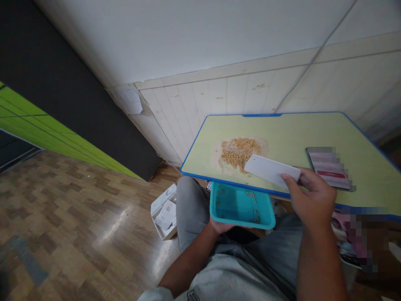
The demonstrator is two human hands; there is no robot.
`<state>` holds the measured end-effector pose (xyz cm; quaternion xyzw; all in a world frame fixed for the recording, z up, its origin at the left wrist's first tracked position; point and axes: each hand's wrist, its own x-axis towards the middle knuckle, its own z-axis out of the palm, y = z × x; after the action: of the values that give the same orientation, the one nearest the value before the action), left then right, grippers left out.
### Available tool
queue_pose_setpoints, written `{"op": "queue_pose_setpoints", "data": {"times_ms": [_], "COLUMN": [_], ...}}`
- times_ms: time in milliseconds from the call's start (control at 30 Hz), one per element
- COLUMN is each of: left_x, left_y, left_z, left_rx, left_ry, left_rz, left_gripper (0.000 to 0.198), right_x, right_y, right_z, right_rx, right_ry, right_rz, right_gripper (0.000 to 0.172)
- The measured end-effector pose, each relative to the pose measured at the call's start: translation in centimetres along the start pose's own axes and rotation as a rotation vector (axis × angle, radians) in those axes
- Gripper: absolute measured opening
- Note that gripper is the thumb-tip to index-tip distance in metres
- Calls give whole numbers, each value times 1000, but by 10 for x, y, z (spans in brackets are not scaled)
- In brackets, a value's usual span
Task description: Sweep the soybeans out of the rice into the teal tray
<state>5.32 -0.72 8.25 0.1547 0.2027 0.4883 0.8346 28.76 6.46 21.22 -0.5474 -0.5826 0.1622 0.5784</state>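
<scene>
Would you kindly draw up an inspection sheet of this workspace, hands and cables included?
Surface: table pale green, blue-edged; pale residue around the beans.
Job's things: beans spread on the table; white panel at their near right; tub below the near edge, a few beans inside.
Clutter: flat item at table right, partly pixelated; open box on the floor.
Hands: left hand under the tub, fingers hidden; right hand grips the panel.
Cables: one along the wall.
Surroundings: wall, wood-look floor.
</scene>
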Motion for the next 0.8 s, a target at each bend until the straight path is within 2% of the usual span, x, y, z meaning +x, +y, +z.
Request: {"op": "queue_pose_setpoints", "data": {"times_ms": [133,267,367,533,800], "left_x": [-2,-4,-5,-3,-1], "left_y": [-2,-2,-2,-1,0], "left_z": [0,-1,2,7,7], "left_rx": [4,42,83,104,150], "left_ry": [50,172,217,231,220], "left_rz": [-20,-52,-56,-76,-59], "left_gripper": [85,84,80,69,75], "right_x": [0,0,0,0,0], "right_y": [-1,-2,-3,-4,-5], "right_z": [0,0,0,0,-1], "right_rx": [34,52,49,49,56], "right_ry": [3,-8,-5,-13,-48], "right_rz": [24,9,7,-1,14], "right_gripper": [18,17,18,18,18]}}
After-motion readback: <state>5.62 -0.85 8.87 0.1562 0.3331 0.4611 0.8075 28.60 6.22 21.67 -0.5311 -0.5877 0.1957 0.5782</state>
